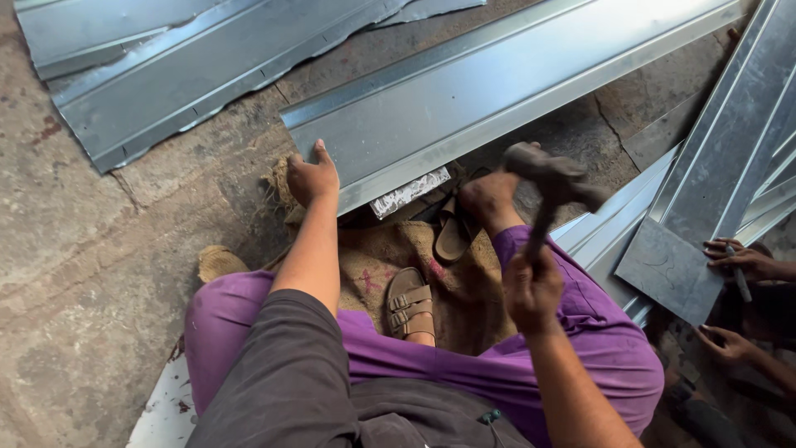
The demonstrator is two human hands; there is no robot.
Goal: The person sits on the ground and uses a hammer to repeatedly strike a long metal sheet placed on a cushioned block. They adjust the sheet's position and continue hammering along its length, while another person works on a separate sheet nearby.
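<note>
My left hand (312, 176) presses down on the near corner of a long folded metal sheet (497, 91) that runs from centre to upper right. My right hand (531, 288) grips the handle of a hammer (551, 178), whose head is raised, blurred, just above the sheet's lower edge. I sit cross-legged in purple trousers on a burlap sack (390, 257), with a brown sandal (409, 300) on one foot and another sandal (453, 236) beside it.
More bent metal sheets (166, 58) lie on the concrete floor at upper left. A stack of sheets (730, 158) lies at right, where another person's hands (742, 261) hold a marker on one sheet.
</note>
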